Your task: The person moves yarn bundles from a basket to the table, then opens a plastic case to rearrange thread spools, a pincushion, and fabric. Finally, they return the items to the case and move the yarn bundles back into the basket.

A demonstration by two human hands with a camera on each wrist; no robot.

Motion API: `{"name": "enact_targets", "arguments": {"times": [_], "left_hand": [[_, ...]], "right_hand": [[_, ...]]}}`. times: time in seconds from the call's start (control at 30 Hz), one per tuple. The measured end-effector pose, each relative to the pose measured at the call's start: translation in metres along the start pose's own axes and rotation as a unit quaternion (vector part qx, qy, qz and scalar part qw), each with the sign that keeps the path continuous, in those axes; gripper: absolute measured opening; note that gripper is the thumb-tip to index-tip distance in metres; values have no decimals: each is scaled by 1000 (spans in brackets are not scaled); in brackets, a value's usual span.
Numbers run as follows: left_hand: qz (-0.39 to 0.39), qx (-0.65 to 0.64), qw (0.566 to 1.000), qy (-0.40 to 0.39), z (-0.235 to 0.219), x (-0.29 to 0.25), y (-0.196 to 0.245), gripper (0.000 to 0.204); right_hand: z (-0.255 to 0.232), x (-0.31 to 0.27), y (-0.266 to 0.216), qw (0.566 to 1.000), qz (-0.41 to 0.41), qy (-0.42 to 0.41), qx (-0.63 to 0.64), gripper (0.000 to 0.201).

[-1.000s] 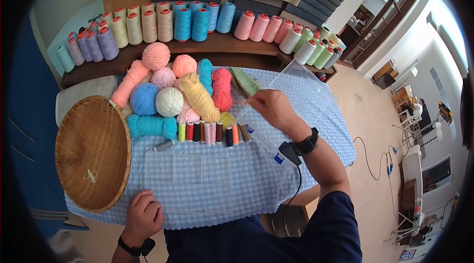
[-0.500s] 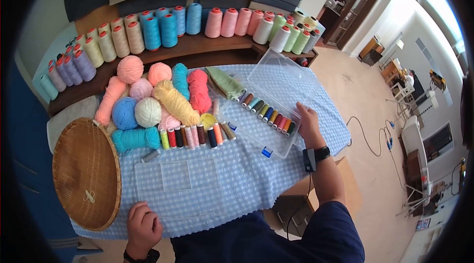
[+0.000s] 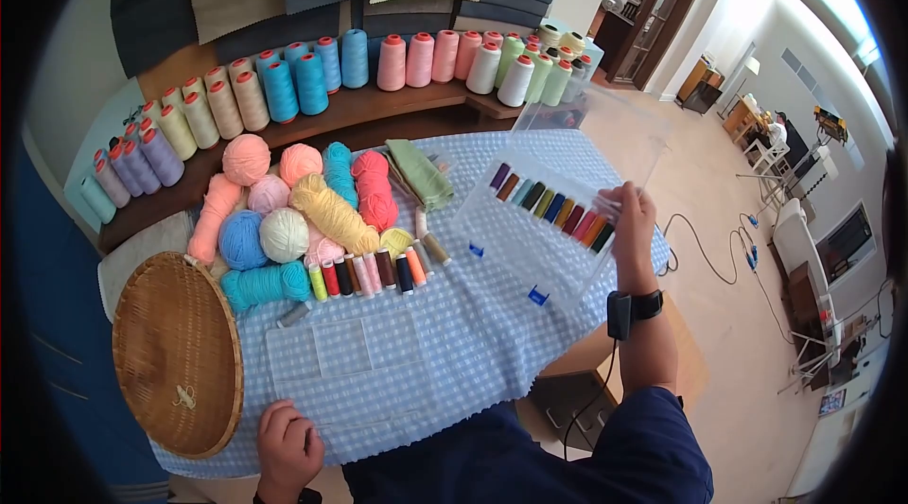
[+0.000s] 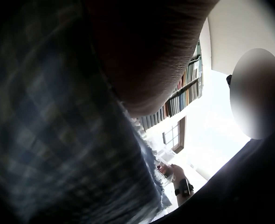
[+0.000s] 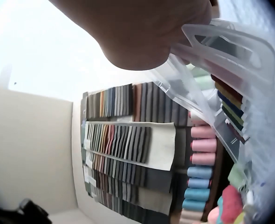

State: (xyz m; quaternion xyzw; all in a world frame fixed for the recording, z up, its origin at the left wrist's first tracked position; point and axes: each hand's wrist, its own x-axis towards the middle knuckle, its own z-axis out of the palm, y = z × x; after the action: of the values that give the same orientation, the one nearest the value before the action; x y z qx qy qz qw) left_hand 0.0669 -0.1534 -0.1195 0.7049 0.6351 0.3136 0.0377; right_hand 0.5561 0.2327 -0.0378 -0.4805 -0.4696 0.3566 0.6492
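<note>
My right hand (image 3: 632, 220) grips the right end of a clear plastic box (image 3: 492, 241), which is tilted above the checked tablecloth. Inside it a row of small colored thread spools (image 3: 553, 211) lies along the far side, and its clear lid (image 3: 596, 130) stands open at the back. In the right wrist view my fingers are at the box's handle end (image 5: 230, 44). At the near table edge my left hand (image 3: 288, 445) rests with loosely curled fingers, holding nothing. Just beyond it lies a clear divided case (image 3: 345, 353) on the cloth.
Yarn balls and skeins (image 3: 284, 234) are heaped at the left center, with upright small spools (image 3: 364, 277) before them. A woven basket (image 3: 175, 362) stands at the left. A folded green cloth (image 3: 421, 173) lies behind; large thread cones (image 3: 322, 78) line the back shelf.
My right hand has moved from near the green cloth to the box's right end and raised the box, shifting it rightward from the cloth. The left hand stays at the table edge.
</note>
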Motion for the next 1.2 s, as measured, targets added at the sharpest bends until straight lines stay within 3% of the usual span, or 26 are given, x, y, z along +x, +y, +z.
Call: {"name": "enact_targets", "arguments": {"times": [0.1, 0.17, 0.2, 0.23, 0.3, 0.37, 0.5, 0.63, 0.77, 0.87, 0.97, 1.0, 1.03, 1.1, 1.2], "left_hand": [[1, 1, 1000, 4, -1, 1, 1, 13], [4, 0, 1000, 3, -2, 1, 1, 13], [6, 0, 1000, 3, -2, 1, 0, 13], [7, -1, 1000, 3, -1, 1, 0, 13], [9, -2, 1000, 4, -2, 1, 0, 13], [9, -3, 1000, 4, -2, 2, 0, 13], [8, -1, 1000, 8, -3, 3, 1, 13], [11, 0, 1000, 13, -1, 2, 0, 14], [7, 0, 1000, -2, -2, 2, -1, 14], [5, -4, 1000, -13, -3, 1, 2, 15], [14, 7, 1000, -12, -3, 3, 0, 16], [16, 12, 1000, -13, -3, 3, -1, 17], [16, 15, 1000, -15, -3, 1, 0, 17], [15, 13, 1000, -20, -4, 1, 0, 18], [14, 20, 1000, -17, -3, 1, 0, 17]], "right_hand": [[16, 8, -34, 997, -66, 32, -30, 40], [33, 7, -50, 966, -217, 44, -131, 40], [45, 3, -56, 924, -293, 78, -232, 31], [59, -8, -63, 924, -294, 79, -231, 31], [89, -37, -74, 820, -407, 53, -400, 17], [112, -62, -76, 812, -429, 1, -397, 12], [120, -68, -78, 797, -451, 1, -401, 14], [96, -46, -65, 814, -400, 53, -417, 17], [53, -18, -52, 861, -358, 131, -336, 29], [3, -2, -21, 945, -245, 138, -166, 38], [-50, 14, 37, 957, -174, 181, -147, 38], [-65, 20, 60, 979, -99, 160, -80, 35], [-83, 20, 75, 991, -35, 101, -84, 32], [-98, 6, 84, 990, 61, 75, -104, 32], [-99, -14, 99, 995, 88, 47, 8, 36]]}}
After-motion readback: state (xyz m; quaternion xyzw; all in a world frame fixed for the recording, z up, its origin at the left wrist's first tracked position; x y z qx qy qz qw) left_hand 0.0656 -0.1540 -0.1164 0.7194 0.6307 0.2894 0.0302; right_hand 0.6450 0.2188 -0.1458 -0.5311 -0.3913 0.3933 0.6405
